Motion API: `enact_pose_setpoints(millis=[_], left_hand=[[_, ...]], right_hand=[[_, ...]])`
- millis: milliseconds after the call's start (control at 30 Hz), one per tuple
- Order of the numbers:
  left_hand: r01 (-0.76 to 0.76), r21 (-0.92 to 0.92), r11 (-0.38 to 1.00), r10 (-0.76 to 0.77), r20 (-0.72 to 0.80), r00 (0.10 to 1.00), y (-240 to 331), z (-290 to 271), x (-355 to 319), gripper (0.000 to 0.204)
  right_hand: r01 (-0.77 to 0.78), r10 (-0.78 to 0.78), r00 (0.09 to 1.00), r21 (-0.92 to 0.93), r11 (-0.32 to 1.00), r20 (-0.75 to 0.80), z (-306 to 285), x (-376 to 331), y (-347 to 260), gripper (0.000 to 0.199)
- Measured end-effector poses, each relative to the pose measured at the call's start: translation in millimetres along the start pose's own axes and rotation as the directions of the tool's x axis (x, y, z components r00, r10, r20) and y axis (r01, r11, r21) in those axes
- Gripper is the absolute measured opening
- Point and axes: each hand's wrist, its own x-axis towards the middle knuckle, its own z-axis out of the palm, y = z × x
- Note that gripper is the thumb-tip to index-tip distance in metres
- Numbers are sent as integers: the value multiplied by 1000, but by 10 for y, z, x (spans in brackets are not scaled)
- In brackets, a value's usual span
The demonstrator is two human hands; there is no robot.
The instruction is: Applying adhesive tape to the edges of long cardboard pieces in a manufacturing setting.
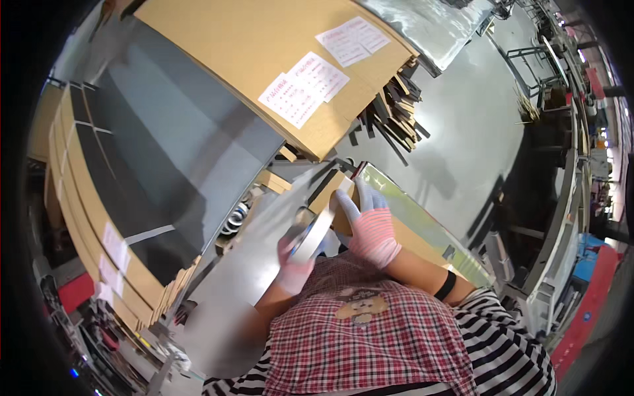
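Note:
Both hands wear pale gloves with pink cuffs, close together in front of my checked apron (370, 323). My left hand (295, 269) grips a roll of white tape (314, 236) standing on edge. My right hand (371, 228) lies over the end of a brown cardboard-coloured piece (325, 191), its fingers bent down against it. What sits under those fingertips is hidden. The near end of the tape roll comes close to the right thumb. Beyond the right hand runs a long panel with a greenish, shiny top (409, 204).
A large brown carton stack (264, 59) with white printed sheets stands ahead. Dark strips (396, 112) poke out at its right end. At left, brown packed boards (86, 198) are strapped around dark sheets. More tape rolls (236, 218) sit left of my hands. Racks line the right side.

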Motion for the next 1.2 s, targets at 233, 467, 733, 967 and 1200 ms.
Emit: enact_pose_setpoints(millis=[233,467,733,967,1200], left_hand=[[30,853,522,27,-52,998,-124,157,709,48],[200,834,-514,12,-226,974,261,1336,688,82],[-394,639,-661,-256,301,919,-353,1009,812,30],[-234,750,-619,-13,287,958,-471,918,784,22],[-685,649,-332,5,727,686,-337,1176,694,31]], right_hand=[[397,-245,892,401,826,-379,-654,215,94,62],[372,-540,669,399,838,510,-227,1398,1154,22],[416,-544,678,352,838,495,-220,1378,976,23],[267,-74,861,-325,907,503,147,1437,763,25],[-86,236,972,937,338,4,-994,-1007,1232,88]])
